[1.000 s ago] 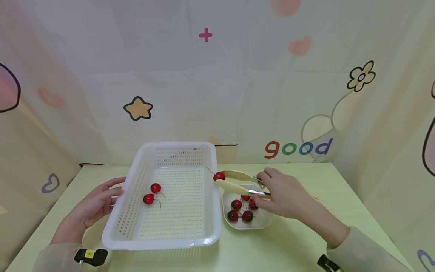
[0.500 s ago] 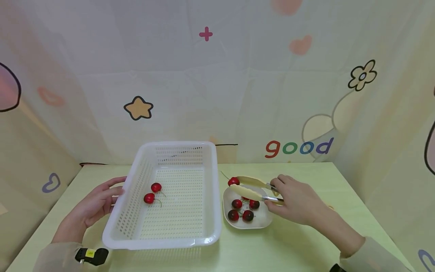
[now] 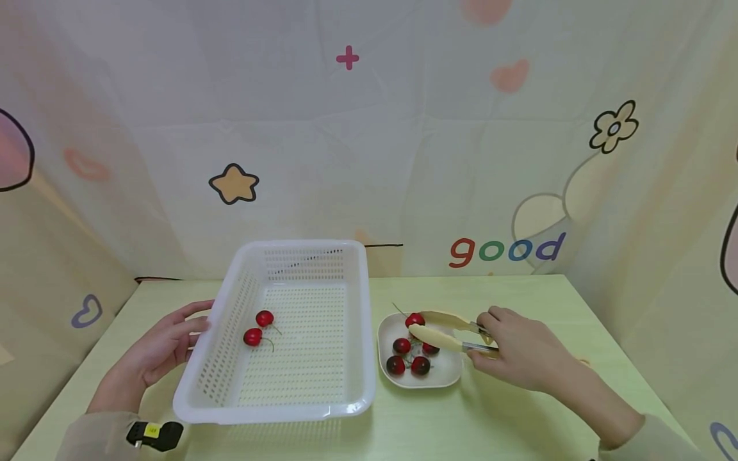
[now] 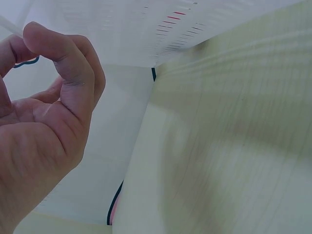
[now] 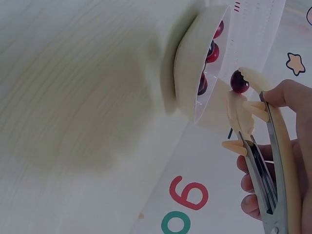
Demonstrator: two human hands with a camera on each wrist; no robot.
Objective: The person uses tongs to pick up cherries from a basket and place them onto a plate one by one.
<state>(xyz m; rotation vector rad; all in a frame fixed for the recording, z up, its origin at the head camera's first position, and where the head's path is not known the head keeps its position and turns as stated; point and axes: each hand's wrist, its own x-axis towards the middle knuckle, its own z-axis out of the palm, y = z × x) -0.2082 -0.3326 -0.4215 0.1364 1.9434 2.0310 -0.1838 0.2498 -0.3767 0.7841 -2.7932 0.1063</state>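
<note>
In the head view, my right hand (image 3: pixel 521 349) grips cream-tipped metal tongs (image 3: pixel 441 337). Their tips pinch a red cherry (image 3: pixel 414 320) by its sides, its stem pointing up and left, over the back of a small white dish (image 3: pixel 446 374). The right wrist view shows that cherry (image 5: pixel 239 82) between the tong tips, outside the dish's rim in that view. Several dark red cherries (image 3: pixel 420 366) lie in the dish. My left hand (image 3: pixel 161 346) holds the left rim of a white plastic basket (image 3: pixel 359 333), fingers curled at the edge. Two cherries (image 3: pixel 252 337) lie on the basket's floor.
The basket and dish stand side by side on a pale green table (image 3: pixel 507 410), the dish to the right. A printed curtain (image 3: pixel 380 160) rises behind the table and along both sides. The basket's far end is close to the curtain.
My right hand has moved right and toward me with the tongs, bringing the pinched cherry from the basket's right rim to over the dish. The left hand and basket have stayed put.
</note>
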